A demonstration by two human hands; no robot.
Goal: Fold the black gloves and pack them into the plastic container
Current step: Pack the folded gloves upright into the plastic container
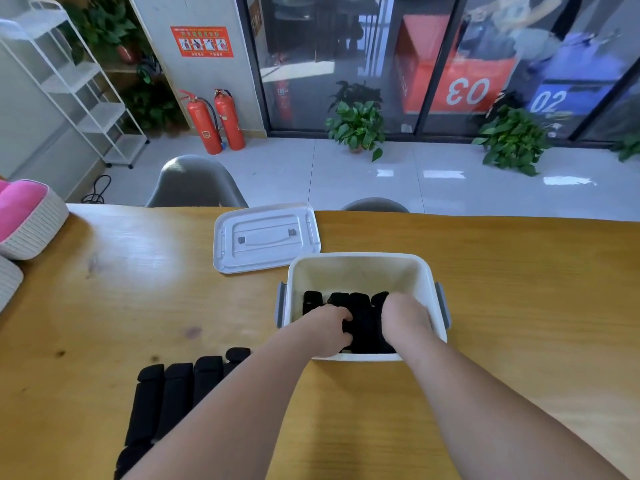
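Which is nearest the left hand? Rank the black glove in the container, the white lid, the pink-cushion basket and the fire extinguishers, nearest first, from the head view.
1. black glove, in the container, gripped by the left hand.
2. white lid, on the table, behind-left of the container.
3. pink-cushion basket, at the table's far left.
4. fire extinguishers, well beyond the table, back left.
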